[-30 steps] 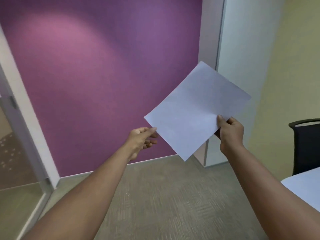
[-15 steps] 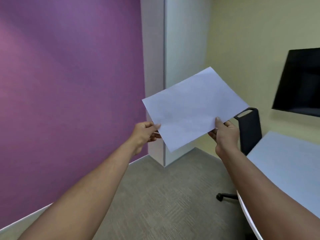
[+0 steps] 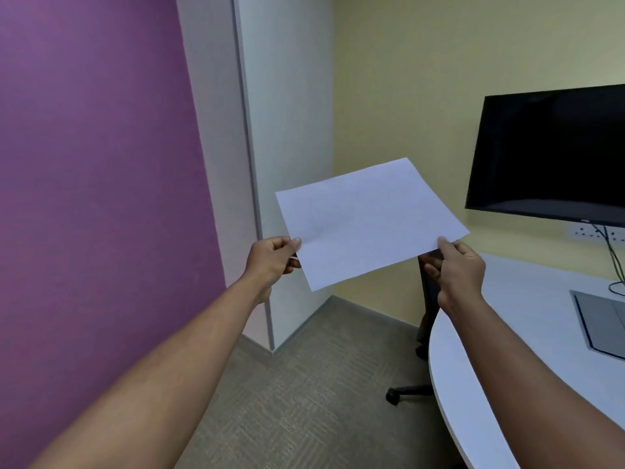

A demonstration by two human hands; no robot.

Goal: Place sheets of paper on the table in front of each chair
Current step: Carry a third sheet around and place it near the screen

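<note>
A white sheet of paper (image 3: 365, 220) is held up in the air, nearly flat, left of the table. My left hand (image 3: 272, 260) pinches its left edge and my right hand (image 3: 456, 269) pinches its right corner. The white rounded table (image 3: 527, 340) lies at the right, under my right forearm. A black office chair (image 3: 427, 299) stands at the table's far left end, mostly hidden behind my right hand and the paper; one caster (image 3: 392, 396) shows on the floor.
A black monitor (image 3: 554, 154) hangs on the yellow wall above the table, with cables (image 3: 614, 255) dropping to the tabletop. A grey panel (image 3: 602, 323) is set in the table. A purple wall and a white column (image 3: 280, 147) stand at the left. Carpet covers the floor.
The view has swung right, bringing the table, chair and monitor into sight. The paper has tilted flatter and lower, and my left hand now grips its left edge.
</note>
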